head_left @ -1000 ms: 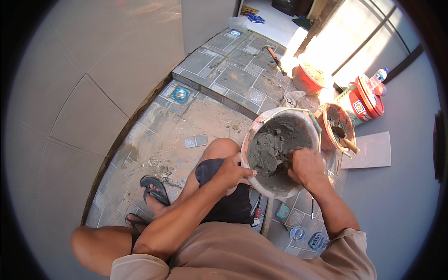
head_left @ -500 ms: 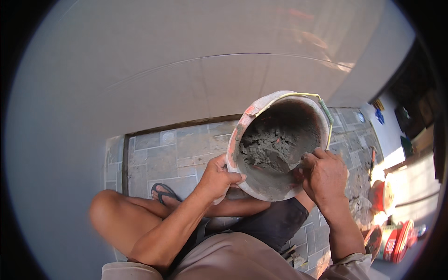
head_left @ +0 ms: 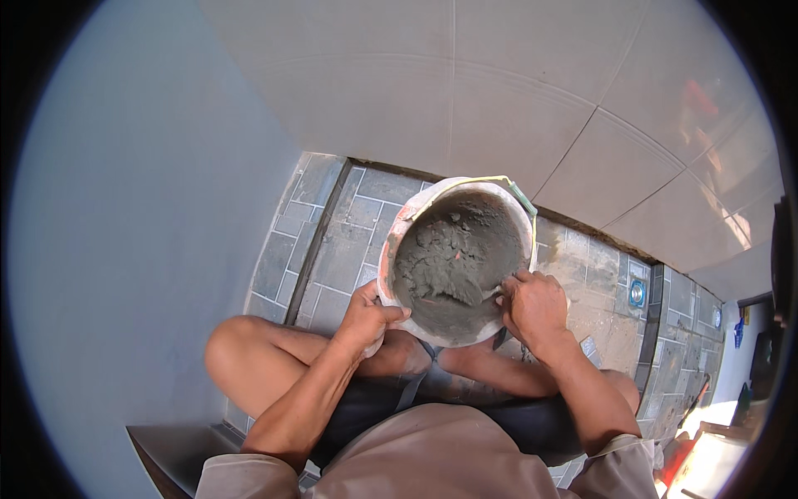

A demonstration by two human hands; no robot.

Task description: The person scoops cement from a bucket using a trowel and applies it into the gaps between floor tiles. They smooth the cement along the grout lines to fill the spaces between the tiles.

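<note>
The left hand (head_left: 367,323) gripped the edge of a round, mortar-crusted orange plastic bucket (head_left: 386,264), tilted above folded legs (head_left: 499,371), as the right hand (head_left: 536,309) clasped an apparent grey-smeared trowel (head_left: 467,290), seemingly working wet grey mortar (head_left: 445,249); another stroke looked to call for steady bracing

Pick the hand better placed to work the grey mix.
Right, probably: the right hand reaches into the bucket, near the grey mix; the left hand grips the rim.

Looking steeply down from wearer's head, facing near bucket (head_left: 386,256) at close range, taking in far wall (head_left: 524,96).
</note>
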